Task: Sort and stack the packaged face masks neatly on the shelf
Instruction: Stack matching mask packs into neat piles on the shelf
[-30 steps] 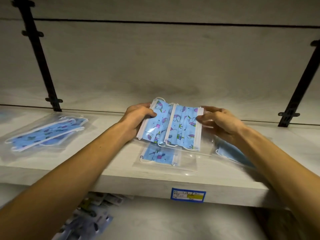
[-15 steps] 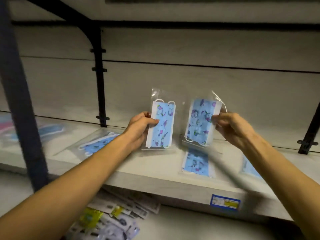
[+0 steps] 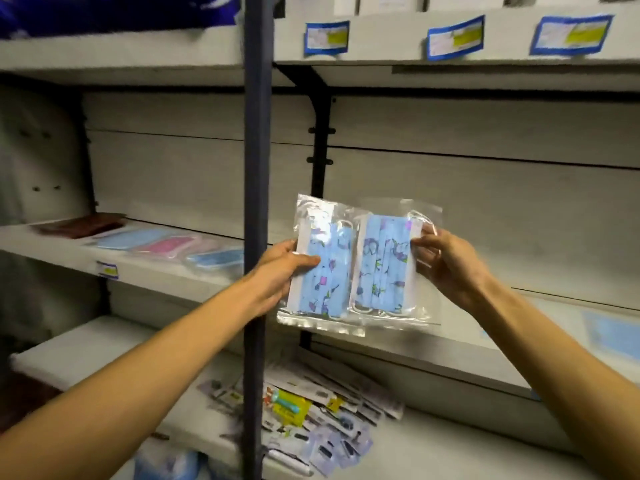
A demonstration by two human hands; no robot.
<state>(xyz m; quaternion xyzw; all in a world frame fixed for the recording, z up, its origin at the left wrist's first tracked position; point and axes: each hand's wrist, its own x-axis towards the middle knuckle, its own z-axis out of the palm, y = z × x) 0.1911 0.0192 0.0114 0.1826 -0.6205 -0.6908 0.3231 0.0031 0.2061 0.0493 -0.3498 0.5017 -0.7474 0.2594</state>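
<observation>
I hold two clear-bagged blue patterned masks: left hand [image 3: 277,271] at 9 o'clock pinching the left pack [image 3: 320,271], right hand [image 3: 446,265] at 3 pinching the right pack [image 3: 384,265]. Align edges before stacking on the pale shelf [image 3: 450,344].

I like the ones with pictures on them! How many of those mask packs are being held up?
2: one patterned mask pack in the left hand, the other patterned pack in the right hand, side by side.
</observation>
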